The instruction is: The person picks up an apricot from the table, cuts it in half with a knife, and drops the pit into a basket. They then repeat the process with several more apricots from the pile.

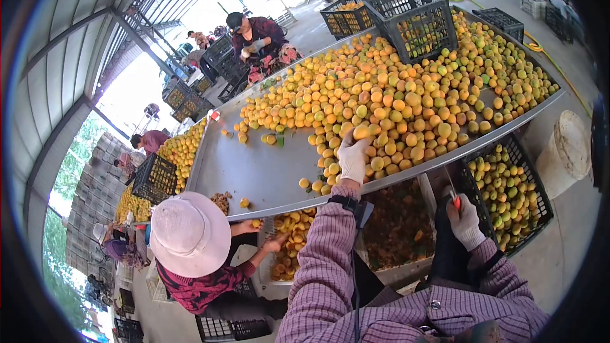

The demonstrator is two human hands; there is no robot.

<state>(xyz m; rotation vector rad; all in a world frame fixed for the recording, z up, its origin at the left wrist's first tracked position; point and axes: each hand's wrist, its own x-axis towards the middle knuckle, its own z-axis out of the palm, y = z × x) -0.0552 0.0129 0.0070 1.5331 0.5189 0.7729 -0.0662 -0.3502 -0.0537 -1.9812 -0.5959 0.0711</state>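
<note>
My left hand [352,157], in a whitish glove, reaches onto the metal table [254,171] at the near edge of a big heap of yellow-orange fruit [381,105]. Its fingers are closed around a yellow fruit [361,132]. Lower on the right, my right hand [466,221], gloved too, is wrapped round the red handle of a knife [456,202], its blade pointing up beside the table's front edge. Right of that hand stands a black crate [543,206] of greener fruit.
A co-worker in a pale hat [190,234] sits close on the left, hands over a container of cut fruit [293,241]. Another person [257,44] works across the table. A black crate [419,35] stands on the heap; a white bucket [564,155] is at the right.
</note>
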